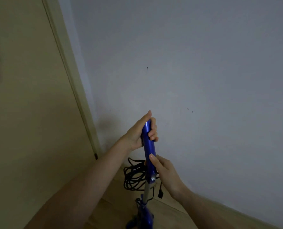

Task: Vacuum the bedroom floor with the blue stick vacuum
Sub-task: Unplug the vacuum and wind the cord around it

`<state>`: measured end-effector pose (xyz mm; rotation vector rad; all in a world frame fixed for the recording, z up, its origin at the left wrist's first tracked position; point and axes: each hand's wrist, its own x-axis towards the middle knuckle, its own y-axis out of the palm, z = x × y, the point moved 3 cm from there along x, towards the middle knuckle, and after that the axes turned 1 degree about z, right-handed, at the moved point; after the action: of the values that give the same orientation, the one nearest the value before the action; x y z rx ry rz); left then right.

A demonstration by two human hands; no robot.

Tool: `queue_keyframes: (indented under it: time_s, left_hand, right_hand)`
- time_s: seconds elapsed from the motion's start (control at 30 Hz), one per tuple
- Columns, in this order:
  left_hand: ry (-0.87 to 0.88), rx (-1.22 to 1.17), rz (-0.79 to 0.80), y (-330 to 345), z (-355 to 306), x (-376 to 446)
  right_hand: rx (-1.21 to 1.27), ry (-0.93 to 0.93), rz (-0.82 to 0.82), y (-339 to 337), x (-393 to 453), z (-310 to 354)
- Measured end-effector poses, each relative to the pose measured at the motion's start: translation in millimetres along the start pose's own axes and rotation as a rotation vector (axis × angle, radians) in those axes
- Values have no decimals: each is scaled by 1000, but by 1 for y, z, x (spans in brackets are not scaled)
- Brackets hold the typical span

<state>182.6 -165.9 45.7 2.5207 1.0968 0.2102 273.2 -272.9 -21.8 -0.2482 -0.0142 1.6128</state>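
Beige door (26, 113) stands left. Left hand (138, 132) grips the vacuum (149, 146) handle's top; right hand (164, 171) pinches it lower, near the wall (203, 71). Loose cord (134, 176) coiled behind on the floor (162, 217) could snag the head.

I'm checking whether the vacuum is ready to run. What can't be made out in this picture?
- Head view: the blue stick vacuum's floor head is cut off by the bottom edge.
- Any switch is hidden under the left hand or right hand.
- The black cord is coiled in dim light; its routing is unclear.
- The plug is too small for detail.
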Motion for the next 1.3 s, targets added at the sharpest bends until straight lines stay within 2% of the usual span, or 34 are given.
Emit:
queue_keyframes:
  time_s: [0.13, 0.23, 0.4, 0.5, 0.7, 0.87, 1.1, 1.3]
  left_hand:
    - [-106, -3, 176, -66, -18, 49]
    - [-183, 44, 204, -103, -25, 86]
    - [-287, 151, 125, -153, -41, 143]
    - [-338, 224, -42, -186, -47, 159]
    - [-271, 311, -225, -224, -23, 174]
    - [-240, 294, -312, -235, -11, 195]
    - [-284, 328, -309, -235, -19, 238]
    - [-314, 325, -305, -238, -14, 258]
  right_hand:
    - [-23, 26, -68, 23, 77, 5]
    - [51, 90, -121, 36, 126, 3]
    - [97, 103, -185, 39, 201, 9]
    - [134, 100, -171, 31, 242, 16]
    - [110, 201, -71, 23, 295, -15]
    - [106, 249, -96, 18, 321, -25]
    - [63, 303, -165, -2, 353, -22]
    - [54, 380, -145, -12, 369, -18]
